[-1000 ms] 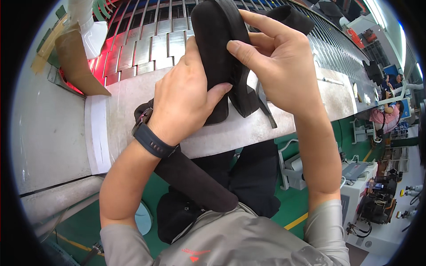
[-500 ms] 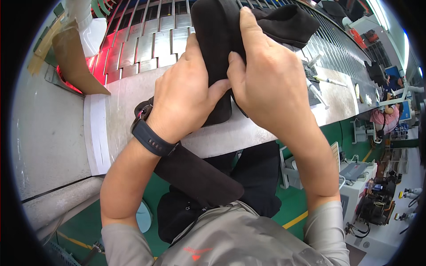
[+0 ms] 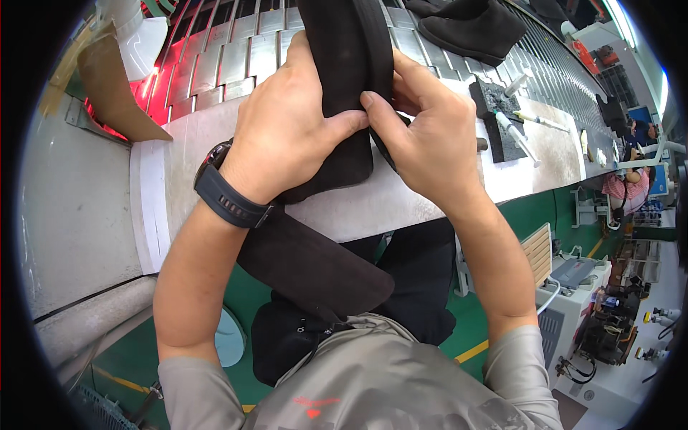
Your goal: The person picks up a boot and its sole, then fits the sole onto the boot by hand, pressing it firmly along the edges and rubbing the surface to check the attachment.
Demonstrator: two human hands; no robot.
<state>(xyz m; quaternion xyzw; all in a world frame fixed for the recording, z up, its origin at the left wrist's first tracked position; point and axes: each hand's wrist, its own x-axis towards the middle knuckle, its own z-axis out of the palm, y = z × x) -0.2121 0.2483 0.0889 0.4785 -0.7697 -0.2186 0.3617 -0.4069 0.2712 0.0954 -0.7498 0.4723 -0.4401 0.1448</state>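
Over the pale bench (image 3: 401, 208), a long black piece (image 3: 337, 57), matt and suede-like, with a slimmer band (image 3: 378, 43) along its right side. Long axis: running away from the person, far end leaning slightly left, near end toward the body. Left hand (image 3: 283, 129): fingers grasping the left side, thumb across the face. Right hand (image 3: 433, 140): fingers pinching the right edge.

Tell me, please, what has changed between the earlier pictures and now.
The right hand has moved closer to the left hand; the black sole, whose lower end hung away from the black boot, now lies along it. A black block with syringes, largely hidden before, shows beside the right hand. The left hand still holds the boot.
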